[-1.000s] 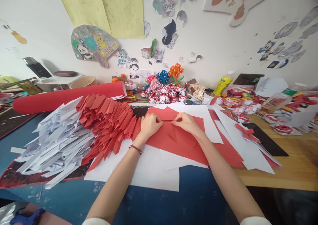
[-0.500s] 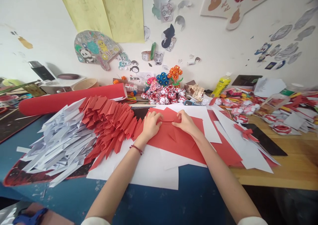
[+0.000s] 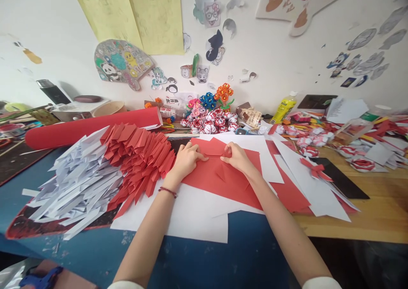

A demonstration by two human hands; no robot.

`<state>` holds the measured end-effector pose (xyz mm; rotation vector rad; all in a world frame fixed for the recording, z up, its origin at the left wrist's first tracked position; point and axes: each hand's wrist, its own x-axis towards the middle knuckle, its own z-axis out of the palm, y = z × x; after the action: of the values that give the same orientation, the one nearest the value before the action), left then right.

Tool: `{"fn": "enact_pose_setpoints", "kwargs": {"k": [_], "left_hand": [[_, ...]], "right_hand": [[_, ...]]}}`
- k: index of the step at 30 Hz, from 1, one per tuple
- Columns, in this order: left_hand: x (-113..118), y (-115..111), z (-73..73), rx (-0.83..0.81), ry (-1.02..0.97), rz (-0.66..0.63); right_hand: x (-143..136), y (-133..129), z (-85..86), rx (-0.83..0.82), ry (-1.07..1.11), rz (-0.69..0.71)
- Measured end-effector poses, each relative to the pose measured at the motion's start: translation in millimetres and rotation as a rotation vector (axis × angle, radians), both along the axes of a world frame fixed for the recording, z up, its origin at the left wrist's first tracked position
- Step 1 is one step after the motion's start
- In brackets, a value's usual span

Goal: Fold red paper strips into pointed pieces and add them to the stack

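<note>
White strips: I see the loose pile of white strips farthest left on the counter, with the red roll behind it.
Bowl: the shallow bowl sits behind the roll; I cannot see what is in it.
Red strips: the folded red strips fan out against the white ones, beside my left hand.
Left hand: my left hand has its forefinger stretched onto the left end of the folded red paper; I cannot tell whether the thumb pinches it.
Folded red paper: the folded red paper lies between my two hands, over a red sheet, its long axis running left to right; neither hand is clearly nearer.
Right hand: my right hand has thumb and forefinger narrow, closed on the right end.
Flower pot: behind the hands, a small pot carries orange flowers.
Yellow bottle: the yellow bottle leans farther right; its level is unclear.
Clear container: the clear container lies among paper pieces, contents indistinct.
</note>
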<state>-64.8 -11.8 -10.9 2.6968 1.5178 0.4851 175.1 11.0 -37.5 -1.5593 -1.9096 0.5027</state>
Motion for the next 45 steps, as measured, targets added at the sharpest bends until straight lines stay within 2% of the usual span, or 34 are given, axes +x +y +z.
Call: {"fn": "enact_pose_setpoints", "kwargs": {"k": [5, 9, 12, 15, 19, 25, 28, 33, 38, 45], "left_hand": [[-6, -1, 3.2, -0.035, -0.004, 0.044], [2, -2, 5.7, 0.004, -0.036, 0.055], [13, -3, 6.7, 0.067, -0.135, 0.102], [26, -1, 3.6, 0.109, -0.204, 0.157], [38, 4, -6.6, 0.061, -0.141, 0.181], [35, 11, -14.3, 0.032, -0.137, 0.132], [35, 12, -14.0, 0.029, -0.154, 0.108], [33, 10, -10.7, 0.046, -0.146, 0.025], [26, 7, -5.7, 0.145, 0.011, -0.092], [19, 4, -1.4, 0.275, 0.177, -0.182]], "right_hand": [[0, -1, 0.1, 0.011, 0.005, 0.010], [-1, -3, 1.0, 0.019, -0.014, 0.023], [-1, -4, 1.8, 0.020, -0.032, 0.019], [-2, -7, 2.8, 0.026, -0.035, 0.016], [-2, -12, 4.1, 0.068, -0.045, 0.051], [-5, -16, 6.7, 0.107, -0.041, 0.102], [-8, -16, 7.0, 0.134, -0.080, 0.094], [-11, -15, 8.7, 0.192, -0.142, 0.191], [-9, -19, 15.7, 0.348, -0.331, 0.299], [-3, -28, 21.5, 0.483, -0.532, 0.388]]}}
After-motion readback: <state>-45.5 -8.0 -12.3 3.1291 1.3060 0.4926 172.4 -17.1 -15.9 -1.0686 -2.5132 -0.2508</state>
